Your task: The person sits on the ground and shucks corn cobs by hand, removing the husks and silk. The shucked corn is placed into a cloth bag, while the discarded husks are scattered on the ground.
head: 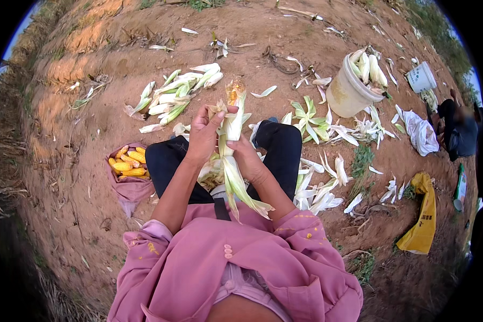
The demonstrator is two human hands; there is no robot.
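An ear of corn (235, 91) stands between my hands with yellow kernels bare at its tip, its pale husk (234, 129) still around the lower part and long husk leaves hanging towards my lap. My left hand (207, 131) pinches a dry, brownish piece of husk beside the ear. My right hand (246, 157) grips the husk-covered ear near its base. Beyond my left knee lies a pile of unhusked ears (175, 94) on the soil. A pink sack (131, 185) beside my left leg holds several bare yellow ears (133, 172).
Loose husks (326, 191) are scattered right of my legs. A whitish bucket (340, 94) of unhusked ears stands at the upper right. Farther right are a white bucket (422, 78), a white sack (420, 133), a seated person (461, 135) and a yellow sack (422, 221).
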